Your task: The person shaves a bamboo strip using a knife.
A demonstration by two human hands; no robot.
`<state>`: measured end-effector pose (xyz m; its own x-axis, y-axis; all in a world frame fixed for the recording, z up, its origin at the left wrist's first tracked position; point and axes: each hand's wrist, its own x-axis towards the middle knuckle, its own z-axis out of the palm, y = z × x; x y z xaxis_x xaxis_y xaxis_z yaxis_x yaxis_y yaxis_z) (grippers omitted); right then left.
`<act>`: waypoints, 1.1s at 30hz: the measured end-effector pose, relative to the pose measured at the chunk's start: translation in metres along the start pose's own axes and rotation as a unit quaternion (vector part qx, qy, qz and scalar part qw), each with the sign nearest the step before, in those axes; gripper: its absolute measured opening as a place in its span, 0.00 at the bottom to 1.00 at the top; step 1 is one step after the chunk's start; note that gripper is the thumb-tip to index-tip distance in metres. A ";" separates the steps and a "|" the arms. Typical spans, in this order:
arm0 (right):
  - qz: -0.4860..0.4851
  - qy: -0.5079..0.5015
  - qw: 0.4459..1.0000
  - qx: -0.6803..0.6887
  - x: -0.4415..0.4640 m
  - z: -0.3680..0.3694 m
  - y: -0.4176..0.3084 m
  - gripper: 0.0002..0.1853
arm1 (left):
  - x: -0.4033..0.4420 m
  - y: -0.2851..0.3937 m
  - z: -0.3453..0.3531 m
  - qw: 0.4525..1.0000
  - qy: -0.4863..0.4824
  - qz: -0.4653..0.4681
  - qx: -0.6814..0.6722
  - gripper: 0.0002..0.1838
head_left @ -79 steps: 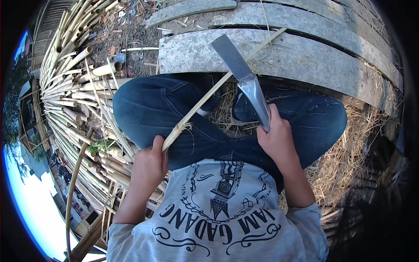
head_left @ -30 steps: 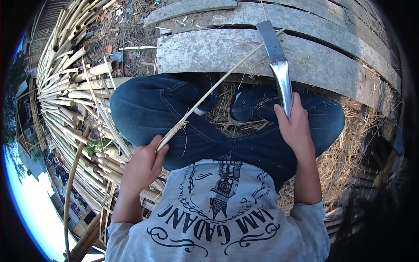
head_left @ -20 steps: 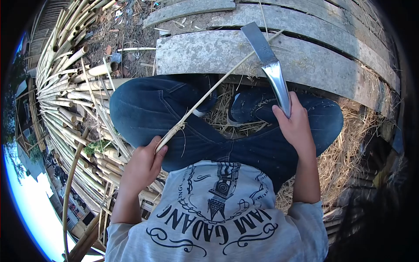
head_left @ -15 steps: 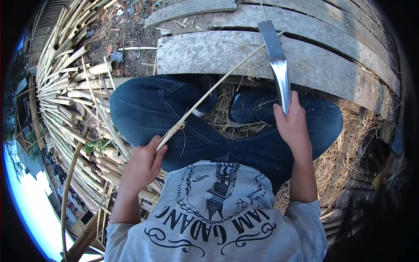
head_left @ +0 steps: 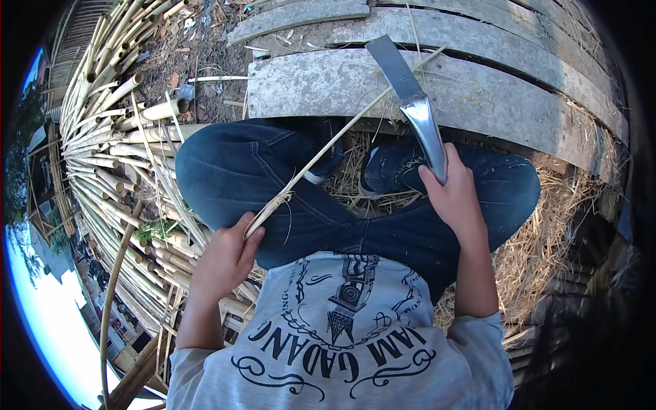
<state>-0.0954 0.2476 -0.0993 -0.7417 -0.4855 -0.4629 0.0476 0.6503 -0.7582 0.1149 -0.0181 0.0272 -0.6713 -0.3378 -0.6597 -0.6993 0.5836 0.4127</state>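
My left hand (head_left: 229, 260) is closed round the near end of a thin bamboo strip (head_left: 321, 152), which slants up and away to the right over my lap. Frayed fibres stick out from the strip a little ahead of my fingers. In my right hand (head_left: 452, 195) is a machete (head_left: 402, 75) with a broad, blunt-ended blade and a shiny metal handle. Its blade lies across the far part of the strip, above the wooden planks (head_left: 307, 85); whether it touches the strip I cannot tell.
Many cut bamboo poles (head_left: 113, 181) lie fanned out on the left. A heap of pale shavings (head_left: 533, 239) covers the ground at the right. Grey planks with gaps between them stretch ahead of my crossed legs (head_left: 225, 174).
The machete has swung left, its blade tip now tilted further left and across the strip. My left hand and the bamboo strip stay nearly where they were.
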 end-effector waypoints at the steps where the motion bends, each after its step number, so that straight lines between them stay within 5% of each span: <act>1: 0.004 0.026 0.999 -0.018 0.006 -0.002 0.003 0.16 | 0.001 -0.001 -0.001 1.000 -0.011 -0.003 0.012 0.09; 5: 0.028 0.026 0.998 0.054 0.000 0.016 -0.004 0.15 | 0.000 -0.001 0.000 1.000 -0.002 -0.004 0.005 0.08; 9: -0.056 -0.090 0.994 -0.026 -0.026 0.026 -0.027 0.15 | 0.000 0.002 -0.002 1.000 -0.004 0.002 0.008 0.08; 16: -0.020 0.099 0.994 -0.047 0.002 0.026 -0.004 0.16 | -0.001 0.000 -0.001 1.000 -0.003 -0.004 0.009 0.09; 33: 0.031 0.036 0.999 0.008 -0.034 0.029 -0.013 0.18 | 0.002 -0.005 -0.004 0.999 -0.036 -0.007 -0.011 0.10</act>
<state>-0.0516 0.2390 -0.0871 -0.7827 -0.4006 -0.4764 0.1060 0.6684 -0.7362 0.1158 -0.0245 0.0260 -0.6425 -0.2915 -0.7086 -0.7144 0.5624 0.4164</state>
